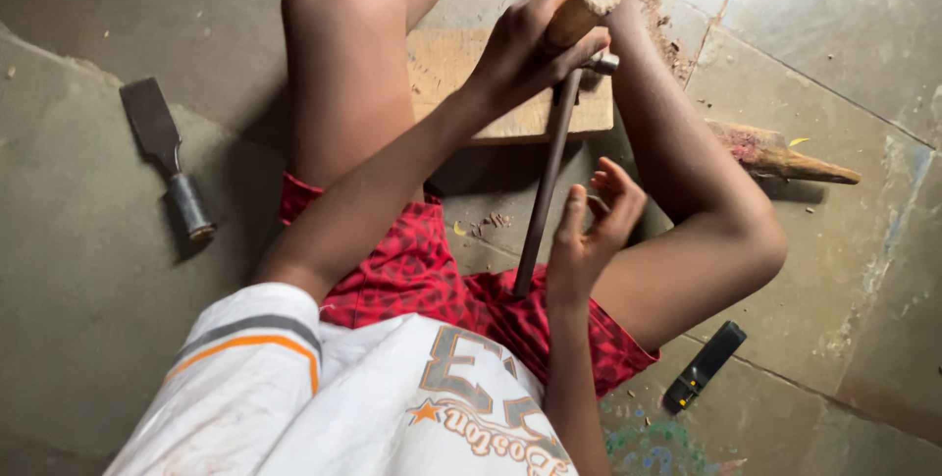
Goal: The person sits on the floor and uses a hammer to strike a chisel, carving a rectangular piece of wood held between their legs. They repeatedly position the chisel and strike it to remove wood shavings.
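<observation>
Long chisel (546, 172): wooden handle (581, 7) at the top, thin dark metal shank running down toward my lap, lower end over the red shorts (422, 275). It's tilted, not upright; handle end sits above the wooden board (461, 69) lying on the floor between my legs.

My left hand (525, 49) is wrapped tight round the handle just under its frayed butt, fingers fully curled, so it's clamped on the chisel. My right hand (589, 226) is just beside the shank at mid-length, fingers spread and loose, gripping nothing. Can't tell if a fingertip brushes the metal.

Step in hand, my read: repositioning the tool, not cutting. The cutting end points back at me, not at the board.

Next move calls for, as I judge it: right hand needs to close on the shank to steady it, then swing the tip round to the board. Watch the tip near my thigh.

Around it:
- flat wide chisel (162, 157) with metal ferrule, on the floor well off to my left, untouched
- pointed wooden stake (780, 154) with a reddish patch, on the floor beyond my right knee
- small black device (705, 366) on the floor by my right thigh
- wood chips and dust scattered on the stone floor (834, 64) near the board
</observation>
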